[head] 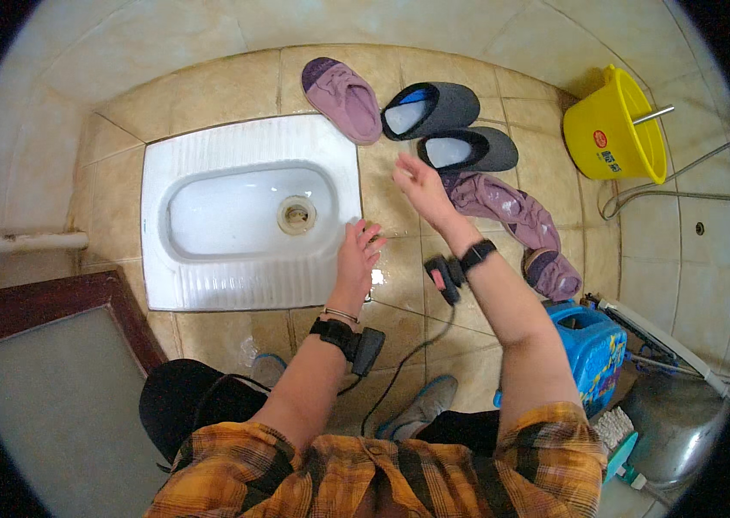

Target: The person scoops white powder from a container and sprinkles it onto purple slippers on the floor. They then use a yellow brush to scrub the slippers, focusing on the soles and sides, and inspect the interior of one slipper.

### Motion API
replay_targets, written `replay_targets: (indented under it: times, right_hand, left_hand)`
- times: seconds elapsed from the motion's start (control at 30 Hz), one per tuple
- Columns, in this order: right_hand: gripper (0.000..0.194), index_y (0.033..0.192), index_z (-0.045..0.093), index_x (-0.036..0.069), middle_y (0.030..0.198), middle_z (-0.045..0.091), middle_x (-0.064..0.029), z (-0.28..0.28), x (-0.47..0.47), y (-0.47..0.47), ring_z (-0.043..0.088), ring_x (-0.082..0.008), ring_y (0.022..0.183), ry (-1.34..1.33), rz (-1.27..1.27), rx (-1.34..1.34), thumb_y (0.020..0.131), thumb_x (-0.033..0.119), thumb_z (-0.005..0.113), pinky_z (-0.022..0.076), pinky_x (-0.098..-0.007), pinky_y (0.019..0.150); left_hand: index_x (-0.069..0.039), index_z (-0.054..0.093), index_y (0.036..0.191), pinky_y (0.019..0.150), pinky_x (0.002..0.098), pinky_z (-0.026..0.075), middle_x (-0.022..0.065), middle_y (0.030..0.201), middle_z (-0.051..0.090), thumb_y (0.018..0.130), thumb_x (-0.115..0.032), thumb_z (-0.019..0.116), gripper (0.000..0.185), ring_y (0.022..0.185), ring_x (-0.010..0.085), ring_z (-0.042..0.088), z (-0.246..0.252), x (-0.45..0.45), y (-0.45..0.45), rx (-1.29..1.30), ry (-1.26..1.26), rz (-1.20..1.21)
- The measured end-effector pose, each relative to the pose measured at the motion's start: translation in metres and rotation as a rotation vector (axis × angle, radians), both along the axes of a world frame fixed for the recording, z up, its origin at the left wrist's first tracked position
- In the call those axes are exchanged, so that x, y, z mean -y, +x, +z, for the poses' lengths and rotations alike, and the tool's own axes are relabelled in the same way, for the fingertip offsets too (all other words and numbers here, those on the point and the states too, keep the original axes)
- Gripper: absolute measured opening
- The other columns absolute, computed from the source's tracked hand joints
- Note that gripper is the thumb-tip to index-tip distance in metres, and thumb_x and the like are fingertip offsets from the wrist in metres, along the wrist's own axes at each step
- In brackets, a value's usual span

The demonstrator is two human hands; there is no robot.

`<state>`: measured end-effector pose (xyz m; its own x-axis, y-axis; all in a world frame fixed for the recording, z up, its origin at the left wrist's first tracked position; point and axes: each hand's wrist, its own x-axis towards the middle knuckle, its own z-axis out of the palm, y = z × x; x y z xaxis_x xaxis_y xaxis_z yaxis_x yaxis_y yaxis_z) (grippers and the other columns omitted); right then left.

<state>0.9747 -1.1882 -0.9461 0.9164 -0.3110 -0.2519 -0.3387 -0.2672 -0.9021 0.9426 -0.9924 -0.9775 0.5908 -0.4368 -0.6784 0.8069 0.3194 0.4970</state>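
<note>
My left hand (pixel 358 256) is over the right edge of a white ceramic squat toilet (pixel 255 285), its fingers spread and nothing in it. My right hand (pixel 422 188), slightly blurred, has its fingers partly curled just below two dark grey slippers (pixel 462 107) with pale insoles; whether it holds something small cannot be told. A mauve slipper (pixel 342 100) lies at the toilet's upper right corner. More mauve slippers (pixel 501 204) lie in a row right of my right hand, with wet-looking or foamy spots on them. Wrist straps with dark devices and cables are on both forearms.
A yellow bucket (pixel 582 139) with a metal rod in it stands at the upper right beside a hose (pixel 675 194). A blue plastic jug (pixel 591 349) and a rounded metal vessel (pixel 675 421) are at the lower right. A framed door (pixel 54 388) is at left. The tiled floor (pixel 403 285) has wet spots.
</note>
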Motion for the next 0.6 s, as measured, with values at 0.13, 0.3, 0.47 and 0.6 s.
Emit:
replay_targets:
  times: [0.13,0.3,0.47,0.6]
  right_hand:
    - [0.057,0.133,0.050,-0.001,0.124,0.057,-0.0228,-0.002,0.051,-0.115,0.055,-0.0373,0.116,-0.712,-0.056,-0.087,0.088,0.028,0.068,0.0458,-0.0413,0.097]
    - [0.064,0.132,0.052,0.003,0.117,0.061,-0.0221,-0.018,0.132,-0.168,0.055,-0.0390,0.115,-1.058,-0.253,-0.220,0.085,0.044,0.069,0.0415,-0.0474,0.100]
    - [0.051,0.119,0.059,0.007,0.115,0.065,-0.0191,-0.037,0.116,-0.127,0.056,-0.0395,0.113,-0.936,-0.098,-0.420,0.084,0.041,0.069,0.0402,-0.0570,0.099]
    - [0.026,0.104,0.060,0.003,0.102,0.066,-0.0226,-0.033,0.079,-0.127,0.056,-0.0441,0.105,-0.651,-0.018,-0.211,0.083,0.015,0.068,0.0461,-0.0517,0.090]
  left_hand:
    - [-0.004,0.036,0.146,0.090,0.0337,0.042,0.0116,0.133,0.058,0.102,-0.046,0.042,0.061,0.110,0.0251,0.060,-0.007,0.002,-0.001,0.021,0.041,-0.021]
    - [-0.006,0.048,0.137,0.087,0.0313,0.042,0.0088,0.126,0.062,0.098,-0.037,0.054,0.050,0.104,0.0213,0.062,-0.010,0.009,-0.014,0.054,0.165,-0.161]
    - [-0.008,0.057,0.129,0.085,0.0294,0.042,0.0055,0.121,0.065,0.093,-0.035,0.063,0.046,0.100,0.0176,0.063,-0.017,0.017,-0.026,0.134,0.218,-0.312]
    - [-0.006,0.057,0.130,0.096,0.0363,0.043,0.0064,0.125,0.063,0.089,-0.026,0.068,0.046,0.111,0.0224,0.060,-0.017,0.022,-0.026,0.437,0.338,-0.354]
